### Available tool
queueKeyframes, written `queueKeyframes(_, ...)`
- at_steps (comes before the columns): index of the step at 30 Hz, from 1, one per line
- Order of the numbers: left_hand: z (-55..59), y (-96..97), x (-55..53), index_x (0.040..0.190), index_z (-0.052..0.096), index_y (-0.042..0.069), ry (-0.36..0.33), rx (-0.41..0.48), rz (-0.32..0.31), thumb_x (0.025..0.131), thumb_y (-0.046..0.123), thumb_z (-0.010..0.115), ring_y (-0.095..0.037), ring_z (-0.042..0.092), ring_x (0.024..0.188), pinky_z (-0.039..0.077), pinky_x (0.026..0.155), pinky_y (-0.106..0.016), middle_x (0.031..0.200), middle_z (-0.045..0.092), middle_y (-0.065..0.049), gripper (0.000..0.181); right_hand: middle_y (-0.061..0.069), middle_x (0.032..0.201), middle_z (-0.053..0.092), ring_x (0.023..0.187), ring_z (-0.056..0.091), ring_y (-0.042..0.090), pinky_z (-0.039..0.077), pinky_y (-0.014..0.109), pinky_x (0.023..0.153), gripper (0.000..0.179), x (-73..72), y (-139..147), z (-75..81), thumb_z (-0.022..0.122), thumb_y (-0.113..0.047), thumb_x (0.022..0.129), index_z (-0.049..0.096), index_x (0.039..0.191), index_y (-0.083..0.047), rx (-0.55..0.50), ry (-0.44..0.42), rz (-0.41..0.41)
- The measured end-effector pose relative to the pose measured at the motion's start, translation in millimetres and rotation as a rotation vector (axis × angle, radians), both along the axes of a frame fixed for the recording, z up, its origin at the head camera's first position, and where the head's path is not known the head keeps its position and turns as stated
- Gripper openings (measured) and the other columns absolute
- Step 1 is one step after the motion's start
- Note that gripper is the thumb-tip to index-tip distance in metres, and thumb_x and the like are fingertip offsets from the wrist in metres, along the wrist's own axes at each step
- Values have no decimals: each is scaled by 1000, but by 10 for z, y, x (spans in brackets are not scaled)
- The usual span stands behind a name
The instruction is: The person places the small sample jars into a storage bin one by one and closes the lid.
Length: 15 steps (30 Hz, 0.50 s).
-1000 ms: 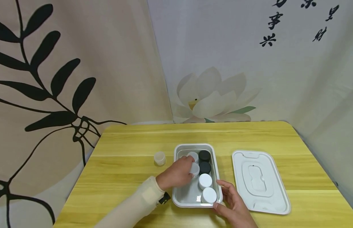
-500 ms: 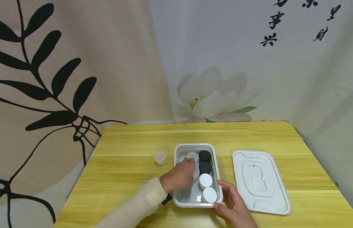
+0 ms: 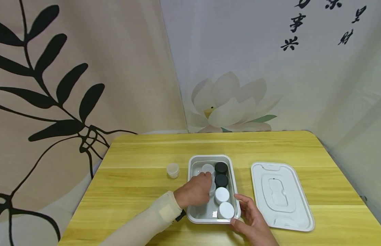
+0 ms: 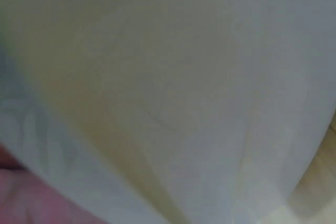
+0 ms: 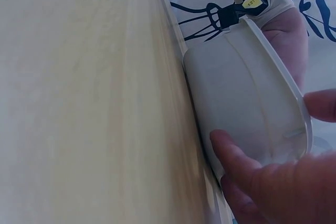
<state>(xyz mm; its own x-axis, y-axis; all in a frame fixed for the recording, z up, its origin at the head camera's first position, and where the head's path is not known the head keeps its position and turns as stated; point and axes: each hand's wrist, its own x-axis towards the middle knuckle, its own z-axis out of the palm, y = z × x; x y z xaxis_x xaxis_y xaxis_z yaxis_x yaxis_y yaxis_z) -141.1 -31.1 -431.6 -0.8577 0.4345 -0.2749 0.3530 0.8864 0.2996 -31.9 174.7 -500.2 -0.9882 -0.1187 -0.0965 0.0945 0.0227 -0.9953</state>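
A white plastic box stands on the table, with small round jars inside. My left hand reaches into it, fingers curled over a translucent-lidded jar that is mostly hidden beneath. Another translucent-lidded jar sits just beyond the fingertips. Along the right wall run black-lidded jars and white-lidded jars. My right hand grips the box's near right corner; the right wrist view shows its fingers against the outer wall and at the rim. Pale box wall fills most of the left wrist view.
The box's white lid lies flat to the right, close to my right hand. A small translucent jar stands on the wooden table left of the box. A printed curtain hangs behind the table's far edge.
My left hand has shifted slightly to the right inside the box, and the translucent-lidded jar under it has moved slightly right and nearer. My right hand has kept its grip on the corner.
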Motion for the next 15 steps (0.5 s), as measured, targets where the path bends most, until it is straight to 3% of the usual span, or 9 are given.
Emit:
queueKeyframes(6,3,-51,-2,121,55,-4,-11,61,-13,86,8,73,-19,55,78,52,69,-31,101,60,-12,41,22,132,61,111,64,15,52,22,93,70,-1,-4,-3,78,1,87,49,150,-9,6,-9,-2)
queueKeyframes(15,102,-114,-17,138,55,-2,16,143,1,94,18,72,-18,61,95,56,85,-33,115,65,-10,51,23,133,61,112,64,15,52,20,94,71,-2,-2,19,78,1,87,47,151,-9,13,-16,2)
